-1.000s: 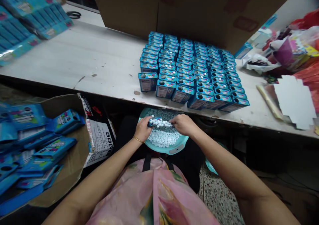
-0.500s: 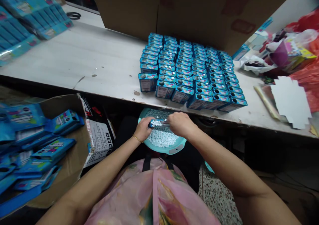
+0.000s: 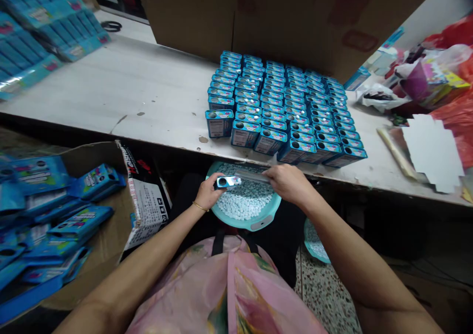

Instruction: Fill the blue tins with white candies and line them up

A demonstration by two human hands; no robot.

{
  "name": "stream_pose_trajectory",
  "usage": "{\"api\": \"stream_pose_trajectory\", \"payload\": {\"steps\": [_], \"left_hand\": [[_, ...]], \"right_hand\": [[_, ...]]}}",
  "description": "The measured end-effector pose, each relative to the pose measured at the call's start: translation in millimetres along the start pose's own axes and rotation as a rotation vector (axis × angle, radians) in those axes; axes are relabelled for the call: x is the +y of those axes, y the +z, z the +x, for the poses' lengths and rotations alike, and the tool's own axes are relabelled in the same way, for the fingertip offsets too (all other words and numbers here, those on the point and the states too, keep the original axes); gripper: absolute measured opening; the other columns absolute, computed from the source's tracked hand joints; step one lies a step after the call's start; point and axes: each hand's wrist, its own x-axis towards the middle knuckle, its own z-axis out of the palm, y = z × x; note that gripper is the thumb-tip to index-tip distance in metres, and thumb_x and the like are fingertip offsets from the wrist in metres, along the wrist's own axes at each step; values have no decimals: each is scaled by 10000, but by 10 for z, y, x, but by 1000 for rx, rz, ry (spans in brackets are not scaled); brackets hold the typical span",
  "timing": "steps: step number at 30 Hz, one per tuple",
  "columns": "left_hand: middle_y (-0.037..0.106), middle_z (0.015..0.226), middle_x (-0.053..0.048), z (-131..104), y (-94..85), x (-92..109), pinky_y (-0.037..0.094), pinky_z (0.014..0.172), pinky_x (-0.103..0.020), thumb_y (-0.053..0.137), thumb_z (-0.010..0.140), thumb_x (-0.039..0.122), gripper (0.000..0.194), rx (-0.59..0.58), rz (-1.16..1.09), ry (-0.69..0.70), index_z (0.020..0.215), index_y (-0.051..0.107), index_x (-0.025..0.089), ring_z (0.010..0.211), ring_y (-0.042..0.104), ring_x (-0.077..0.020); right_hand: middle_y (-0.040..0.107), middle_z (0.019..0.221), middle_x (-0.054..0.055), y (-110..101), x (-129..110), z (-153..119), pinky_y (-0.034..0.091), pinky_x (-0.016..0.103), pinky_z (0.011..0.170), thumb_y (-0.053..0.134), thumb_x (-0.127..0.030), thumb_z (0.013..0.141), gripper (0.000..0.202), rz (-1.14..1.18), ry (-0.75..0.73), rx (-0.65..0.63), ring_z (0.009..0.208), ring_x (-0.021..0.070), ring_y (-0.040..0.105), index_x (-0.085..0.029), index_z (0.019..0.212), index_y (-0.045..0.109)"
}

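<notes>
My left hand is closed around a small blue candy box, its top with a dark round hole turned up. A few white candies sit at the right end of that top. In my right hand is a clear plastic scoop, partly blurred, pointing left toward the box. Beneath both hands, a turquoise bowl rests on my lap, filled with small white candies.
Rows of upright blue boxes stand on the white table ahead. An open carton with more blue boxes is at lower left. Packed blue boxes are stacked at far left. Another candy-filled bowl is low on the right.
My right hand has drawn the clear scoop right, away from the box. The candies heaped over the box top are mostly gone from view, and its hole now shows.
</notes>
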Motion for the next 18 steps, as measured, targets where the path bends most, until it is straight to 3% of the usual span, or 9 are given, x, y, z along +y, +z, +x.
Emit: {"api": "stream_pose_trajectory", "payload": {"steps": [7, 12, 18], "left_hand": [[597, 859, -5, -62, 56, 77, 439, 733, -273, 624, 601, 220, 362, 9, -180, -14, 953, 547, 182, 776, 557, -147], [592, 820, 1, -102, 152, -9, 451, 700, -265, 668, 559, 250, 409, 142, -329, -112, 935, 531, 166, 744, 564, -138], [601, 929, -34, -83, 260, -67, 454, 747, -290, 645, 570, 198, 410, 71, -422, -105, 957, 515, 163, 821, 576, -157]], "right_hand": [[657, 958, 19, 420, 423, -156, 372, 216, 742, 405, -196, 770, 342, 197, 118, 44, 918, 177, 561, -277, 1006, 639], [659, 955, 12, 687, 468, -210, 389, 215, 704, 379, -231, 782, 347, 310, 128, 110, 862, 164, 584, -279, 1016, 630], [651, 969, 5, 900, 435, -169, 395, 220, 733, 366, -247, 801, 353, 336, 136, 118, 891, 160, 578, -306, 1057, 602]]}}
